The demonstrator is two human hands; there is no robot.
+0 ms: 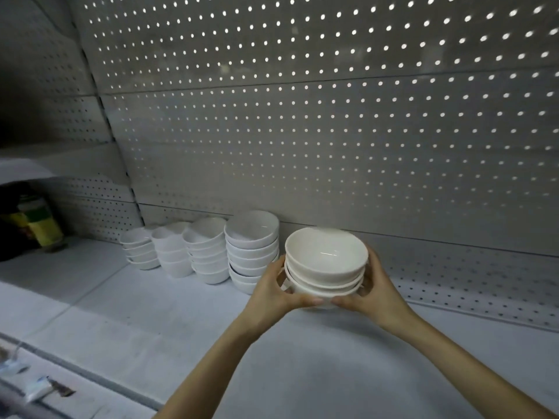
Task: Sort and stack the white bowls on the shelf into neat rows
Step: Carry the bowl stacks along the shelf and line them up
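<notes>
A short stack of white bowls [325,264] is gripped from both sides near the back of the white shelf [181,322]. My left hand [273,290] clasps its left side and my right hand [373,285] clasps its right side, thumbs meeting under the front. To the left, several taller stacks of white bowls form a row along the pegboard: the nearest stack [252,251], then a stack [208,251], another [172,252] and the farthest [140,247]. I cannot tell whether the held stack rests on the shelf.
A perforated pegboard wall [332,131] rises right behind the bowls. At the far left stands a dark jar with a yellow-green label [39,222]. Small white price-tag holders [36,385] sit on the shelf's front rail at lower left.
</notes>
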